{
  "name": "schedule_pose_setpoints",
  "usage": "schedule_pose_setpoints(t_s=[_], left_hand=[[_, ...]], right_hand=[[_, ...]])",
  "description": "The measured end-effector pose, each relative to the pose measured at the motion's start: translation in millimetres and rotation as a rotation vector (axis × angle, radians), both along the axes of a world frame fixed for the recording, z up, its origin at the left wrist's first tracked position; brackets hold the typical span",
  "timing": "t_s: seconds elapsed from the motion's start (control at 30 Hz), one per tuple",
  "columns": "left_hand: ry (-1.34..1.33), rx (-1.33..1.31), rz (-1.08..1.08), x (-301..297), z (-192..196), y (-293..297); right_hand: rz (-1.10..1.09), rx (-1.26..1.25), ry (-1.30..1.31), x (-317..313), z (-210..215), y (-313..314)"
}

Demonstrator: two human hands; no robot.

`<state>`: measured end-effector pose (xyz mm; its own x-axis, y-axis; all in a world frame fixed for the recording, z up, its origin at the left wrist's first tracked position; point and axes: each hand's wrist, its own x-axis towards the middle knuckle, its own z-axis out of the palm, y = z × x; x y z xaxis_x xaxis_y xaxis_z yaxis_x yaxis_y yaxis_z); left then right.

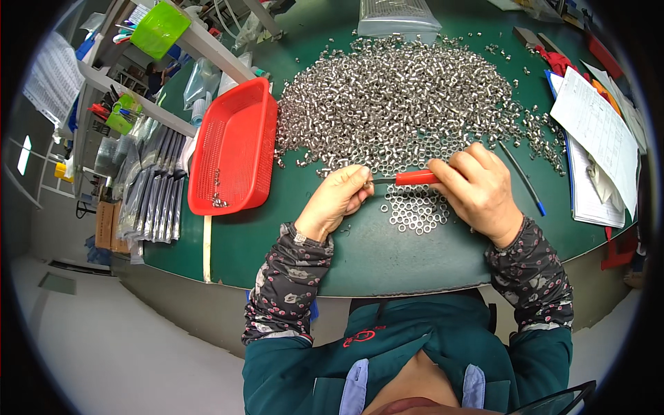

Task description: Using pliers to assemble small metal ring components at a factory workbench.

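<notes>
Above the front of the green table point(263, 259), my right hand point(477, 190) is closed around the red handle of a thin-shafted hand tool point(415, 178). The tool lies roughly level, its metal shaft pointing at my left hand point(333, 200). Thumb and fingers of that left hand pinch a small metal ring point(369, 184), partly hidden, at the shaft's tip. Whether the tip is inside the ring I cannot tell. Just beyond the hands spreads a large heap of small shiny metal rings point(394, 97). A single layer of rings point(418, 211) lies flat below the tool.
A red perforated basket point(264, 138) holding a few rings stands at left. Packed dark sleeves point(155, 200) lie beyond it. A blue-ended pen point(526, 181) and papers point(598, 128) are at right. A clear plastic bag point(399, 17) sits behind the heap.
</notes>
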<state>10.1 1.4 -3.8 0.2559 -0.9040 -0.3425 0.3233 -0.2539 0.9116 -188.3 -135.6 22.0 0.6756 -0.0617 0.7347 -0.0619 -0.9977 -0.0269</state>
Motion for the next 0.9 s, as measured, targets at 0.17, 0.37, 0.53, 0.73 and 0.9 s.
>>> schedule_pose_setpoints(t_s=[0.17,0.37,0.53,0.73,0.9], left_hand=[[0.125,-0.264,0.045,8.5,-7.5,1.6],[0.202,-0.359,0.083,3.2,-5.5,-1.6],[0.199,-0.342,0.108,2.4,-4.9,-1.1],[0.183,-0.342,0.073,0.7,-5.2,-0.7],[0.160,-0.314,0.095,0.2,-6.7,1.2]], right_hand=[[-0.026,0.355,0.015,-0.7,-8.3,2.5],[0.004,0.516,0.048,1.8,-19.5,4.3],[0.017,0.604,0.068,4.0,-21.7,5.7],[0.015,0.650,0.110,3.4,-22.0,6.2],[0.001,0.585,0.094,3.0,-21.9,6.7]])
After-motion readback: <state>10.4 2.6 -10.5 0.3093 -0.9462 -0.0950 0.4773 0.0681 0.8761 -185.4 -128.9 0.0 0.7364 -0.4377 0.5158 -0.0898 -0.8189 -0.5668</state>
